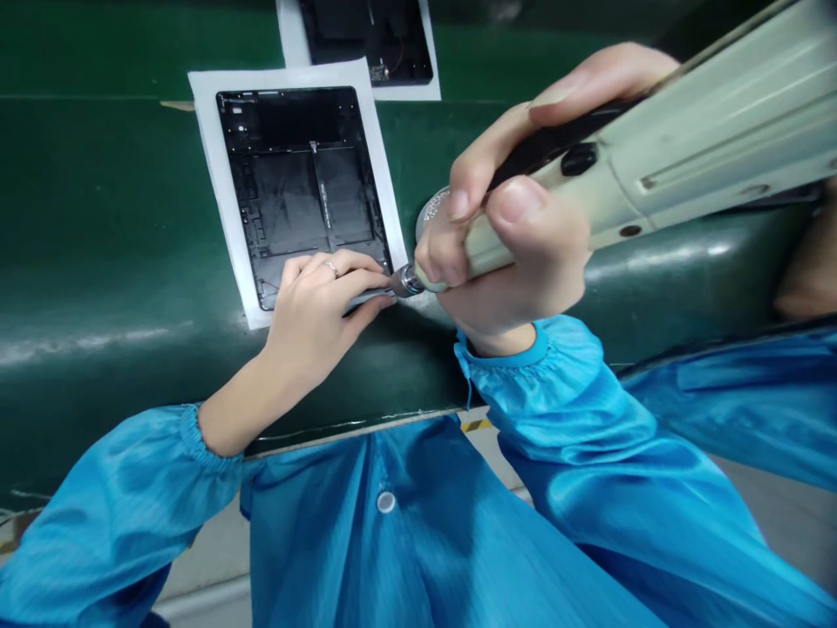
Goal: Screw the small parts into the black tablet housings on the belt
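Observation:
My right hand (516,235) is wrapped round a pale green electric screwdriver (712,148), which slants down to the left. Its metal nose (406,281) reaches the fingertips of my left hand (327,301). There my left thumb and forefinger close about the narrow tip, which they partly hide. Below the left hand lies an opened tablet (301,192), its dark inner parts facing up. A white sheet (219,205) is under the tablet. The left hand covers the tablet's near edge.
Another opened tablet (366,39) on white sheeting lies farther back. Behind my right hand a small round dish (432,209) with tiny bright pieces shows in part. The green work surface (118,218) has a rounded near edge. At right is another person's blue sleeve (751,392).

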A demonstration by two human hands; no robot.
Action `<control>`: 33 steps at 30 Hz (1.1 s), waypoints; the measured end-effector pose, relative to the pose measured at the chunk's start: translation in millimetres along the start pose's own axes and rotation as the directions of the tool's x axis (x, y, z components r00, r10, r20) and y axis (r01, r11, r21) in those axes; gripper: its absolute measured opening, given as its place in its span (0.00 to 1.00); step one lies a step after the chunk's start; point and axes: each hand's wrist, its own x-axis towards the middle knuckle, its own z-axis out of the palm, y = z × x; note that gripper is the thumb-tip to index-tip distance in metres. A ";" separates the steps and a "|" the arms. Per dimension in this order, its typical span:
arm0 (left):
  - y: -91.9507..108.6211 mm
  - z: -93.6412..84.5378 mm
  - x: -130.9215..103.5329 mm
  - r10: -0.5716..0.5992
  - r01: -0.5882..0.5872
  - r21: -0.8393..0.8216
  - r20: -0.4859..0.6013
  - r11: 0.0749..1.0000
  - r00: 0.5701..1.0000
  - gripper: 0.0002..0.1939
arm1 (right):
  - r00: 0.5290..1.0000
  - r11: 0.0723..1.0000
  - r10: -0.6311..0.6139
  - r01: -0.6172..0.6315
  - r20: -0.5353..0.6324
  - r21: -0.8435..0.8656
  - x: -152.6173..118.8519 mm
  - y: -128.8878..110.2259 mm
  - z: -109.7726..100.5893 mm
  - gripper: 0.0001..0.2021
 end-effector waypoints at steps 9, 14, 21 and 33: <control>-1.6 0.8 -0.6 0.014 -0.015 -0.014 -0.028 1.000 0.999 0.03 | 0.989 0.989 0.125 -0.117 0.082 -0.091 -4.9 -15.9 -10.3 0.14; -1.3 1.2 0.4 0.022 -0.023 -0.024 -0.040 0.999 0.999 0.03 | 0.975 0.974 0.190 -0.173 0.112 -0.143 -5.8 -19.7 -11.6 0.13; -0.8 1.2 1.1 -0.013 0.012 -0.043 -0.028 0.999 1.000 0.04 | 0.984 0.985 0.130 -0.114 0.118 -0.133 -6.3 -14.6 -10.8 0.14; 0.8 1.3 -1.2 -0.026 0.025 -0.031 -0.023 0.999 0.999 0.06 | 0.996 0.986 0.087 -0.089 -0.019 -0.143 -7.7 -12.2 2.8 0.12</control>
